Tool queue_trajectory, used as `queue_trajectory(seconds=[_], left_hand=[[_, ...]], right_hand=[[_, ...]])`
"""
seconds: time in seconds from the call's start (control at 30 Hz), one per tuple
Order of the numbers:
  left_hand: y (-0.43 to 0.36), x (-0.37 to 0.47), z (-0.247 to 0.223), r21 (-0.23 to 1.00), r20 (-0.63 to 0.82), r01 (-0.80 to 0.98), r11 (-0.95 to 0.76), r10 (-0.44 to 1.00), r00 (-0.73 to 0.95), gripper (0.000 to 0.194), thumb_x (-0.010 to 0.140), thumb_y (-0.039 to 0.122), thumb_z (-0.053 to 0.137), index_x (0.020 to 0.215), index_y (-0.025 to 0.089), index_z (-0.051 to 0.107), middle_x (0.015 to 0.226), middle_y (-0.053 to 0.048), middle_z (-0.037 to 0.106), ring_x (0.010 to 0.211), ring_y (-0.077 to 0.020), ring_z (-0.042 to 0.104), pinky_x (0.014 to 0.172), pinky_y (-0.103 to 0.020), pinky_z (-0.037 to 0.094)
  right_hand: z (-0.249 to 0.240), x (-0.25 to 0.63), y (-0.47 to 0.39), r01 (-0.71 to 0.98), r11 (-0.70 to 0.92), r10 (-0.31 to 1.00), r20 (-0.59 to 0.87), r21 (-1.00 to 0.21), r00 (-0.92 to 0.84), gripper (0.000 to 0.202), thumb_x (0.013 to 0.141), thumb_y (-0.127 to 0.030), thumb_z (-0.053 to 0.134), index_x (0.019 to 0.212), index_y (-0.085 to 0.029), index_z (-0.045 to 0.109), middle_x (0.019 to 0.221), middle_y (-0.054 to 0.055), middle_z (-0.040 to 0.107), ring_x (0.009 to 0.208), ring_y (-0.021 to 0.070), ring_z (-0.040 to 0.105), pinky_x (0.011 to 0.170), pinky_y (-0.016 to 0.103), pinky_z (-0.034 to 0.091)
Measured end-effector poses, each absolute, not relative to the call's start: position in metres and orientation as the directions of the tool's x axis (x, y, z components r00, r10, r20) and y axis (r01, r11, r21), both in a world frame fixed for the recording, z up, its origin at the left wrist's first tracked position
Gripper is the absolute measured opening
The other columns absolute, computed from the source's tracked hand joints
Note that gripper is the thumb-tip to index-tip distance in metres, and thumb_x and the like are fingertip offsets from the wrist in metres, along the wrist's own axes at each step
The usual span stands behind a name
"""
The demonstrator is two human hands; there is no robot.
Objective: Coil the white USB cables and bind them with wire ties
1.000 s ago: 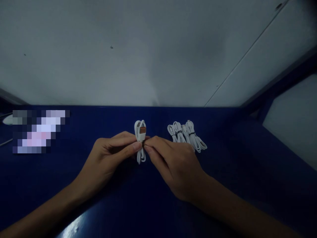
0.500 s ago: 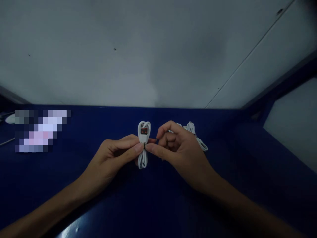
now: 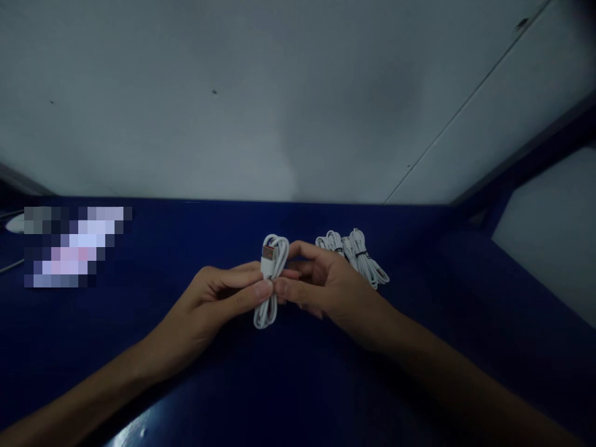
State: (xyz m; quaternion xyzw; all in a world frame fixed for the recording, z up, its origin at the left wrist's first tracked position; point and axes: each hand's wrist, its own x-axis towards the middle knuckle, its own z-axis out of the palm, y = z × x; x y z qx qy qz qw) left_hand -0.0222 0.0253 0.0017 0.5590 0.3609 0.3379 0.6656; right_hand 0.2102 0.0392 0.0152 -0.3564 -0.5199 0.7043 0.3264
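Observation:
A coiled white USB cable (image 3: 275, 251) is held upright above the blue table, its metal USB plug facing me near the top of the loops. My left hand (image 3: 218, 295) pinches the bundle at its narrow middle between thumb and fingers. From the other side, my right hand (image 3: 326, 282) grips the same middle with its thumb, the index finger curving behind the upper loops. Whatever ties the coil there is hidden by my thumbs.
Several more coiled white cables (image 3: 365, 261) with dark ties lie behind my right hand on the blue table (image 3: 298, 385). At left are a blurred-out bright flat object (image 3: 79, 248) and a white rounded thing (image 3: 15, 223). A pale wall (image 3: 233, 136) rises behind the table.
The cable bundle has come slightly lower and turned, its top leaning right. My right hand has closed in on it and dropped a little, uncovering more of the cables behind.

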Motion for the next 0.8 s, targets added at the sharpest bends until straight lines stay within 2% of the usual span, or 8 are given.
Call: queue_trajectory(seconds=[0.1,0.2,0.33,0.47,0.7,0.8], left_hand=[[0.026,-0.022,0.003,0.982,-0.125,-0.046,0.185,0.810,0.573,0.030,0.111,0.041,0.064,0.108,0.028,0.091,0.104,-0.007,0.082,0.099,-0.0228,0.071,0.109,-0.039,0.049],[0.026,-0.018,0.009,0.983,-0.119,-0.038,0.180,0.779,0.616,0.041,0.113,0.044,0.060,0.096,0.024,0.091,0.086,-0.006,0.079,0.083,-0.0203,0.067,0.110,-0.039,0.048],[0.026,-0.016,0.010,0.980,-0.128,-0.034,0.195,0.758,0.639,0.049,0.115,0.044,0.053,0.088,0.019,0.086,0.090,-0.010,0.080,0.087,-0.0231,0.070,0.099,-0.038,0.054],[0.027,-0.019,0.006,0.982,-0.158,0.019,0.188,0.759,0.632,0.048,0.114,0.044,0.054,0.087,0.018,0.083,0.088,-0.010,0.079,0.087,-0.0244,0.071,0.094,-0.038,0.055],[0.028,-0.025,0.009,0.978,-0.171,0.030,0.208,0.703,0.691,0.048,0.117,0.040,0.049,0.090,0.018,0.083,0.082,-0.006,0.077,0.082,-0.0205,0.072,0.092,-0.035,0.055],[0.025,-0.023,0.009,0.973,-0.164,0.000,0.232,0.685,0.710,0.050,0.115,0.044,0.051,0.089,0.018,0.083,0.083,-0.008,0.077,0.081,-0.0216,0.071,0.090,-0.035,0.055]], right_hand=[[0.015,0.210,0.040,-0.114,-0.309,0.786,-0.186,-0.944,-0.590,0.027,0.092,-0.029,0.090,0.108,-0.023,0.068,0.077,-0.004,0.074,0.055,0.0068,0.047,0.049,0.019,0.032],[0.012,0.208,0.039,-0.194,-0.355,0.742,-0.149,-0.915,-0.654,0.025,0.095,-0.028,0.087,0.109,-0.024,0.067,0.074,-0.005,0.074,0.054,0.0065,0.048,0.050,0.019,0.032],[0.002,0.203,0.036,-0.299,-0.385,0.700,-0.065,-0.873,-0.711,0.017,0.103,-0.032,0.078,0.110,-0.024,0.065,0.079,-0.003,0.078,0.058,0.0075,0.057,0.051,0.019,0.033],[-0.003,0.203,0.035,-0.309,-0.393,0.686,-0.052,-0.866,-0.726,0.018,0.105,-0.033,0.076,0.112,-0.026,0.061,0.081,-0.001,0.080,0.062,0.0086,0.062,0.052,0.019,0.034],[0.000,0.205,0.035,-0.329,-0.489,0.686,-0.123,-0.808,-0.717,0.044,0.091,-0.032,0.092,0.125,-0.027,0.064,0.082,-0.006,0.073,0.052,0.0038,0.044,0.050,0.017,0.033],[-0.005,0.207,0.035,-0.323,-0.516,0.651,-0.118,-0.793,-0.750,0.044,0.092,-0.033,0.092,0.126,-0.028,0.064,0.075,-0.009,0.069,0.045,0.0030,0.040,0.044,0.016,0.031]])
